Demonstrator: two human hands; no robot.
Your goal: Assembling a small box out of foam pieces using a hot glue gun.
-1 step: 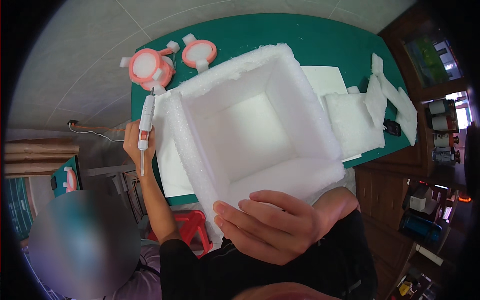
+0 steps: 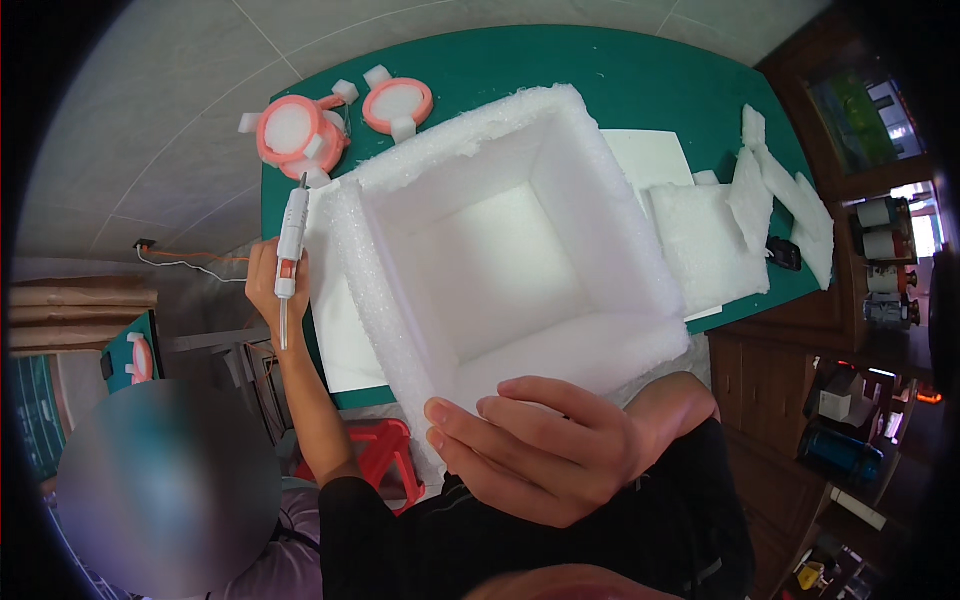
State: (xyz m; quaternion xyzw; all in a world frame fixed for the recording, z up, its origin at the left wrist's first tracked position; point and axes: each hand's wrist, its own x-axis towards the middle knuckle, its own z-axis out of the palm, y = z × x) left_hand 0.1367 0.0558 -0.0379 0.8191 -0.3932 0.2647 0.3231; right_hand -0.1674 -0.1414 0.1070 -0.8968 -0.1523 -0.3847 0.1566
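In my left hand (image 2: 263,283), closed round its handle at the table's left edge, is a white hot glue gun (image 2: 292,238) with its nozzle pointing away from me. A glue stick juts from its rear end. A large open box (image 2: 360,270) of thick white foam takes up the middle, its hollow facing up. My right hand (image 2: 545,450) holds the box's near wall close to the near left corner, fingers bent against it. The thumb is hidden. White paper (image 2: 345,345) lies under the box.
The green table (image 2: 500,55) carries pink tape rolls (image 2: 288,130) with foam bits and another pink roll (image 2: 398,105) at the far left. Foam slabs (image 2: 705,245) lie to the right, beside a small black object (image 2: 785,253). A red stool (image 2: 385,460) and another person (image 2: 290,535) are at the near left.
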